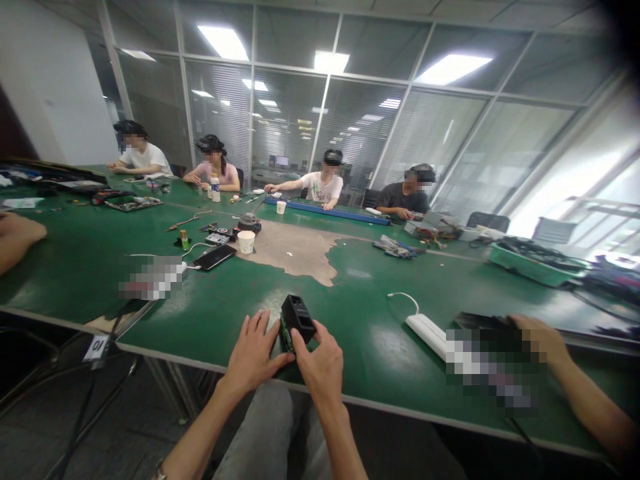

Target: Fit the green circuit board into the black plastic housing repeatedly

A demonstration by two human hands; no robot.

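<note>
Black module between both hands

Glass walls with blinds ring the room, ceiling lights glow, green tabletop spans wide, grey floor below.

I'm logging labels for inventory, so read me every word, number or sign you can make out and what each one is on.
"10": on the small white tag hanging at the table edge, lower left.
Bottle label beside the far person: too small to read.
Black device between the left hand and right hand: no legible marking.
</note>
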